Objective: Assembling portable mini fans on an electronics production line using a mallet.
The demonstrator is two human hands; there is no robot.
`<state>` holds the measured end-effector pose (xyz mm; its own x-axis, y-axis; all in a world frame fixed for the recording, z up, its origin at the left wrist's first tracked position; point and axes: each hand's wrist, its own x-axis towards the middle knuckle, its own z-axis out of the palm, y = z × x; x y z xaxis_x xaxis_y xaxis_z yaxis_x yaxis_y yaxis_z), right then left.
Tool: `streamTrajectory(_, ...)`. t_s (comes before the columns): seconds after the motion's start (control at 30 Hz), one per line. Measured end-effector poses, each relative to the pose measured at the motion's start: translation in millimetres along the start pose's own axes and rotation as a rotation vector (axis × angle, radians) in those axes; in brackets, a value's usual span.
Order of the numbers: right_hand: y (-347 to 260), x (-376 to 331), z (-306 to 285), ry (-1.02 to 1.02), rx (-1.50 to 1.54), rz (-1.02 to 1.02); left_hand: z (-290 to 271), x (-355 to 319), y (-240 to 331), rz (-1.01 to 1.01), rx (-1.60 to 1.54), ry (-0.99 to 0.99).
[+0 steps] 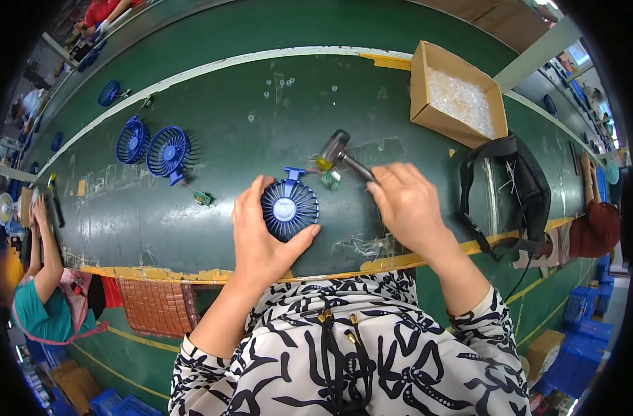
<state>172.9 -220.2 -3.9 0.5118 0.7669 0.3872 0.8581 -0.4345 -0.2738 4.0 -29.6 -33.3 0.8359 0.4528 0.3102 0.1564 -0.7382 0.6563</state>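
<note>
Lying on the green bench in front of me is a blue fan head (284, 209) with a round pale hub and a short neck pointing away. My left hand (261, 220) grips its rim from the left, thumb on the near side. A small green circuit board (330, 179) is wired to its neck. My right hand (408, 202) is closed round the handle of a small hammer (338, 149), whose dark head has a yellowish face. The hammer head hangs over the board, up and to the right of the fan; whether it touches anything I cannot tell.
Two more blue fan heads (167, 154) (132, 141) lie at the left, one with a circuit board (202, 198). A cardboard box (427, 114) of small clear pieces stands at the far right, near a black bag (523, 182). Small clear rings (283, 83) are scattered beyond. Co-workers sit on both sides.
</note>
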Motion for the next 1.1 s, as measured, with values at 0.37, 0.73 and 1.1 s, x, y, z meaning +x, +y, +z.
streamTrajectory(0.37,-34.4,40.6,30.6,-0.074,0.528,0.062,4.8,-4.1,-10.2,0.025,-0.347,0.084)
streamTrajectory(0.73,-30.4,53.8,42.0,-0.358,0.862,0.299,0.0,5.0,-5.5,0.069,-0.192,0.007)
streamTrajectory(1.1,-17.4,69.7,58.3,-0.262,1.196,0.481,6.0,106.1,-67.0,-0.117,-0.162,0.349)
